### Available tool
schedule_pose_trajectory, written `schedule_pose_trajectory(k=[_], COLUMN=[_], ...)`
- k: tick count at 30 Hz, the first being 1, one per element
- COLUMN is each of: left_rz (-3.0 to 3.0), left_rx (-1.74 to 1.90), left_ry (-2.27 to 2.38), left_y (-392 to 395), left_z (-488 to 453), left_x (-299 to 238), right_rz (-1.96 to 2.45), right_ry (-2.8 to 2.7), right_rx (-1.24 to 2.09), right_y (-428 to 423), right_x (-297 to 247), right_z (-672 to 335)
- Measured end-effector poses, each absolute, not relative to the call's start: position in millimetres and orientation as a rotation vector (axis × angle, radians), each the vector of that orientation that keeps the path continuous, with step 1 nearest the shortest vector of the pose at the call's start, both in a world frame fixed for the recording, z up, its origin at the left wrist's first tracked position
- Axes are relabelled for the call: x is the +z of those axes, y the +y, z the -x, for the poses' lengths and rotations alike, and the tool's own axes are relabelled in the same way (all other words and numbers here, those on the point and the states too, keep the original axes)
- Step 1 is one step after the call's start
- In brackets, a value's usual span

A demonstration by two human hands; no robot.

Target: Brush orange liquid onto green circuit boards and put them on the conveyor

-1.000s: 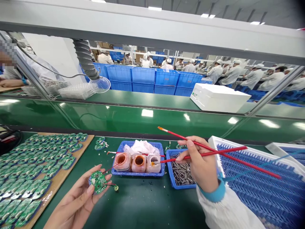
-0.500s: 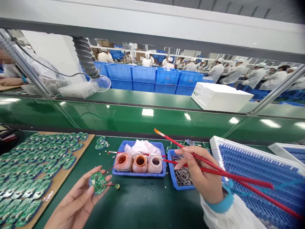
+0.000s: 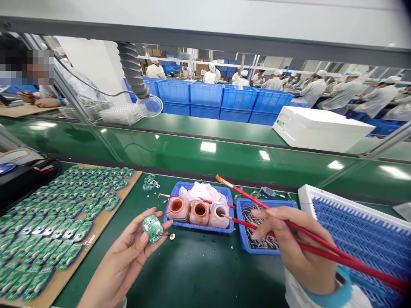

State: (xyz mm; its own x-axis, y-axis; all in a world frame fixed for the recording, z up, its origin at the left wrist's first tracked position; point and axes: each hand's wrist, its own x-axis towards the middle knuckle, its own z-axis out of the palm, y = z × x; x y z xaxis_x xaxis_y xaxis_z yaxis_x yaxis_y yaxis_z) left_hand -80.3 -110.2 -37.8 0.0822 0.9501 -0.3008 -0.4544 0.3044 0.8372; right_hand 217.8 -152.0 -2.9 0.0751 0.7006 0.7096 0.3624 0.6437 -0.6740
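Observation:
My left hand [image 3: 128, 252] pinches a small round green circuit board [image 3: 152, 228] between thumb and fingers. Thin wires run from the board, and a small brass-coloured disc [image 3: 172, 236] hangs at its right. Two red-handled paintbrushes are in my right hand [image 3: 298, 244]. The upper paintbrush [image 3: 244, 193] points up and left with an orange-stained tip. Below it, the lower paintbrush [image 3: 248, 223] has its tip by the mouth of the right-hand jar [image 3: 219, 214]. Beside that jar stand a middle jar [image 3: 199, 214] and a left jar [image 3: 178, 208], both stained orange, in a blue tray [image 3: 231, 229].
Many circuit boards [image 3: 69, 231] lie in rows on a wooden board [image 3: 96, 229] at left. A blue bin [image 3: 244, 241] of metal springs or screws sits under my right hand. A white-framed blue rack [image 3: 303, 201] is at right. White cloth [image 3: 204, 192] lies behind the jars.
The whole view has swung left, so the bench things appear farther right. The circuit board in my left hand is turned to show more of its face. Both brushes stay in my right hand.

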Motion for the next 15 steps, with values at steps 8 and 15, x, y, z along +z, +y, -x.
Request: schedule_pose_trajectory(k=[8,15], left_rz=[-0.642,-0.745], left_rx=[1.188,1.203], left_ry=[0.933,0.918], left_y=[-105.6,-104.6], left_z=[77.9,61.6], left_x=[-39.7,-39.6], right_rz=[0.897,0.854], right_ry=[-1.731,-1.041], right_rx=[0.326,0.315], right_y=[-172.5,-159.6], right_x=[-6.8,3.3], right_z=[-223.0,-218.2])
